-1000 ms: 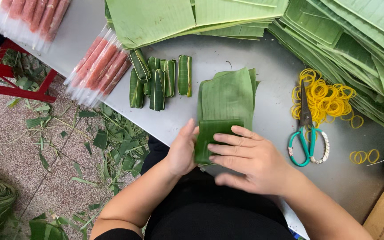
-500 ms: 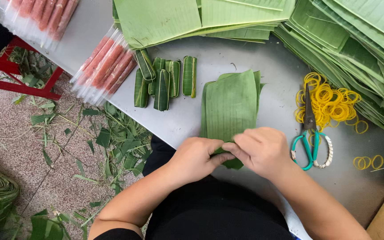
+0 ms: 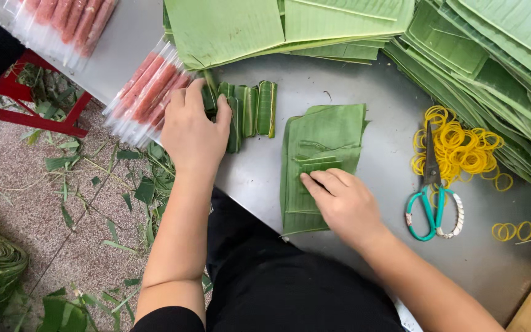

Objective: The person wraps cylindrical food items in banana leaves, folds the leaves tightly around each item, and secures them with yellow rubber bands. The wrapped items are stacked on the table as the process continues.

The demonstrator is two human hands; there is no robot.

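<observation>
My left hand lies over the left end of a row of small green leaf-wrapped bundles on the grey metal table, its fingers curled on one bundle beneath the palm. My right hand rests nearer the table's front edge. Its fingertips press flat on a stack of cut banana leaf pieces and grip nothing. Packs of pink sausages in clear plastic lie just left of my left hand.
Big stacks of banana leaves cover the far side and the right side. Teal-handled scissors and a pile of yellow rubber bands lie right of my right hand. A red stool and leaf scraps are on the floor.
The two hands, together on a folded leaf bundle at the table's front, have parted. The left hand has carried the bundle up to the row. The right has settled on the leaf stack.
</observation>
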